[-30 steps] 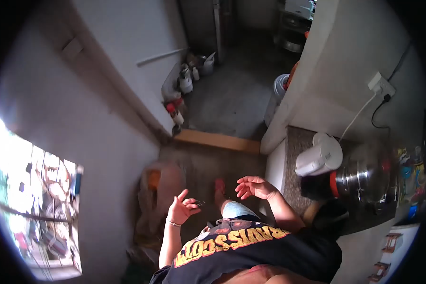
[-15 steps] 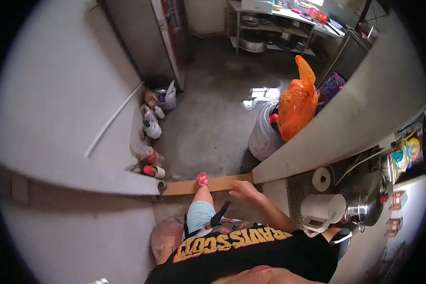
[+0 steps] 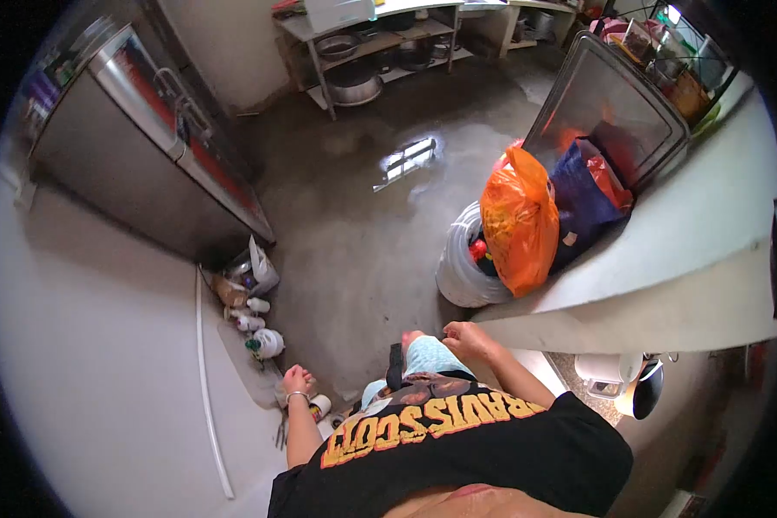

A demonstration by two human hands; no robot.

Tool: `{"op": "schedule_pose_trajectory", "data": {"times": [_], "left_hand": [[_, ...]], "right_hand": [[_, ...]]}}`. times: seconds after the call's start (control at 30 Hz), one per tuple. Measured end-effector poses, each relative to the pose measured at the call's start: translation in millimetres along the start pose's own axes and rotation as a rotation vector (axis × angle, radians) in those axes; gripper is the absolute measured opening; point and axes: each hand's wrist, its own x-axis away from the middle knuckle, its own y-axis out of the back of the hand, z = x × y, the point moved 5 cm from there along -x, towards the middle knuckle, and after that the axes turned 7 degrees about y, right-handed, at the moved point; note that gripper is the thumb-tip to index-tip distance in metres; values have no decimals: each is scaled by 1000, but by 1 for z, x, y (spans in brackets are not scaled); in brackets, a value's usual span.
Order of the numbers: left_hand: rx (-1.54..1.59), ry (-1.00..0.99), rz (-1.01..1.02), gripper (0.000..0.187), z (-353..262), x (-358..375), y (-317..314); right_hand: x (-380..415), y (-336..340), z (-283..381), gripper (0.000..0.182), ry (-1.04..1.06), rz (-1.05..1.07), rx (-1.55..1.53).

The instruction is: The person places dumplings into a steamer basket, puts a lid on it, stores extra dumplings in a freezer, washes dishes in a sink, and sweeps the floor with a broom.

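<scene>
My left hand (image 3: 298, 380) is low at the left, its fingers curled in and a bracelet on the wrist. I see nothing held in it. Below it, beside the wall, are a small container with a white side (image 3: 319, 407) and other items that are hard to make out. My right hand (image 3: 466, 340) is in front of my body with bent fingers and no object visible in it. Nearest to that hand are the end of the low white wall (image 3: 578, 321) and a grey-white bucket (image 3: 468, 281) with an orange plastic bag (image 3: 520, 220) on top.
Bottles and a white jug (image 3: 268, 344) stand along the left wall by a white pipe (image 3: 205, 388). A tall fridge (image 3: 138, 95) is at left. Shelves with metal pans (image 3: 354, 89) stand at the back. At right are a dark blue bag (image 3: 583, 198) and a dark-framed panel (image 3: 609, 108).
I have moved forward past the brown doorway threshold, and the view has turned. The bucket and fridge appear closer. My left hand now shows clearly at the left; my right hand stays in front.
</scene>
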Motion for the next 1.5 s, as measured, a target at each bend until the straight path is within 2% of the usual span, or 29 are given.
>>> {"op": "schedule_pose_trajectory", "data": {"times": [0.03, 0.13, 0.27, 0.33, 0.53, 0.63, 0.7, 0.73, 0.8, 0.87, 0.9, 0.93, 0.97, 1.0, 1.07, 1.1, 1.13, 1.2, 1.27, 1.3, 1.33, 1.37, 1.4, 1.43, 1.47, 1.5], "left_hand": [[-28, 1, -42, 17, -20, -4, -18], [-168, 67, 96, 17, -53, -36, -74], [-417, 59, 232, 15, -66, -102, -127], [-581, 71, 277, 14, -90, -120, -136], [-714, 147, 198, 12, -205, -197, -148], [-740, 177, 188, 11, -259, -247, -177], [-735, 198, 215, 10, -293, -287, -214], [-681, 235, 278, 10, -306, -315, -239], [-477, 434, 469, 9, -331, -365, -308], [-517, 30, 418, 10, -380, -349, -382], [-713, -76, 315, 19, -409, -330, -424], [-836, -181, 304, 29, -428, -335, -466], [-902, -310, 383, 33, -439, -350, -510], [-968, -414, 440, 33, -458, -332, -551], [-1087, -615, 562, 32, -506, -250, -653], [-1137, -713, 624, 32, -516, -224, -699], [-1027, -606, 744, 31, -519, -203, -744], [-951, -568, 829, 29, -513, -186, -830], [-895, -581, 854, 30, -492, -211, -909], [-1088, -553, 743, 32, -496, -198, -937], [-1166, -426, 768, 33, -492, -206, -963], [-1254, -468, 822, 34, -496, -212, -989], [-1343, -505, 877, 35, -505, -219, -1007], [-1281, -442, 840, 37, -523, -219, -1022], [-1319, -474, 748, 37, -549, -212, -1040], [-1205, -480, 715, 34, -562, -230, -1053]], "right_hand": [[-14, 2, -1, 37, -18, 0, -10], [-66, 14, -8, 36, -38, 29, -36], [-167, 41, -36, 32, 35, -142, -87], [-230, 66, -36, 32, 14, -152, -93], [-373, 154, 13, 30, 114, -238, -165], [-433, 183, 5, 30, 143, -224, -109], [-461, 203, -17, 30, 58, -245, -155], [-473, 212, -33, 30, 19, -275, -144], [-493, 227, -82, 29, -139, -341, -204], [-498, 244, -127, 26, -268, -328, -156], [-501, 250, -157, 24, -386, -291, -124], [-504, 257, -187, 24, -463, -275, -110], [-503, 275, -203, 23, -552, -305, -180], [-507, 285, -234, 23, -642, -329, -217], [-513, 326, -272, 23, -690, -432, -291], [-519, 338, -298, 22, -680, -405, -196], [-531, 342, -337, 23, -663, -380, -99], [-562, 350, -426, 27, -672, -281, 61], [-588, 359, -507, 35, -746, -121, 169], [-593, 388, -541, 36, -779, -137, 118], [-592, 401, -561, 37, -812, -131, 50], [-593, 417, -580, 39, -847, -132, -12], [-593, 466, -569, 38, -816, -154, 38], [-590, 528, -551, 39, -786, -172, 95], [-579, 572, -553, 38, -912, -537, -193], [-568, 609, -563, 37, -1004, -905, -484]]}}
